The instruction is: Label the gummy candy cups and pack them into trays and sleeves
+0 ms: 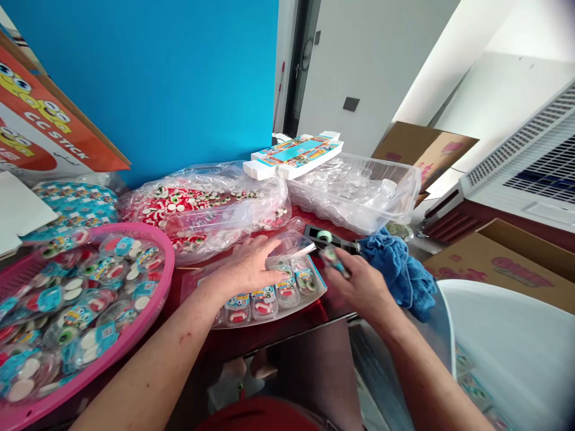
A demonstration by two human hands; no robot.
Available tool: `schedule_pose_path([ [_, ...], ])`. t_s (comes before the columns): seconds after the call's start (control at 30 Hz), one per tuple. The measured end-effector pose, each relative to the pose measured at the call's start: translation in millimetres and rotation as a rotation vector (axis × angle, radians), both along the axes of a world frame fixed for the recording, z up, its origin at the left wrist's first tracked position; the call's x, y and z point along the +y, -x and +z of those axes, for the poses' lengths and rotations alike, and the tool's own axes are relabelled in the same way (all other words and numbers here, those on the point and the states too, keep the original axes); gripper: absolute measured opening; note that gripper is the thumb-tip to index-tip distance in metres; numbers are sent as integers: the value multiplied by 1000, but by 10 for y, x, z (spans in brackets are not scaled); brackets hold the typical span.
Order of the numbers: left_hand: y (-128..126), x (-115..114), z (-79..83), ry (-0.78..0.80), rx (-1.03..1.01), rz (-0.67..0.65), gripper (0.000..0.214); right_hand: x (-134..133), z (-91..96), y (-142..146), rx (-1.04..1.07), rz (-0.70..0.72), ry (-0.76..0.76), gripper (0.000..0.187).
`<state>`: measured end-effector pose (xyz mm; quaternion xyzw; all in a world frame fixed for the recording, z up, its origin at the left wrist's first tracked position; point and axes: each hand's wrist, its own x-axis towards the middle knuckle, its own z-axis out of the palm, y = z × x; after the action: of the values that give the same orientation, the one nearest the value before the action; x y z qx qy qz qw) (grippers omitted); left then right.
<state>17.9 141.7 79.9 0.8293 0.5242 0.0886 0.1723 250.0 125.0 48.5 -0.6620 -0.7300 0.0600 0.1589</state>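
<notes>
My left hand [249, 266] lies flat, fingers spread, on a clear plastic tray of packed candy cups [274, 296] on the red table. My right hand [359, 284] is closed around a small packed candy cup [335, 260], held just right of the tray. A black tape dispenser [330, 238] sits right behind that hand.
A pink basket [153, 308] full of packed candy cups stands at the left. Behind the tray lie a clear bag of red and white candy [202, 206], a clear bin of empty cups [359, 191] with a flat printed box [294, 155] on it, and a blue cloth [399, 269].
</notes>
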Motion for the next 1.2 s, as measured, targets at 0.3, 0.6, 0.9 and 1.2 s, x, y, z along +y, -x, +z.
schedule_pose_path([
  [0.3, -164, -179, -78, -49, 129, -61, 63, -116, -149, 296, 186, 208, 82, 53],
  [0.6, -294, -156, -172, -36, 253, -102, 75, -48, -241, -49, 544, -118, 4, 41],
  [0.9, -344, -169, -142, -42, 175, -94, 77, -160, -228, -129, 708, 9, 275, 52],
  [1.2, -374, -90, -157, -71, 145, -115, 63, -165, -513, -25, 890, 33, 149, 37],
])
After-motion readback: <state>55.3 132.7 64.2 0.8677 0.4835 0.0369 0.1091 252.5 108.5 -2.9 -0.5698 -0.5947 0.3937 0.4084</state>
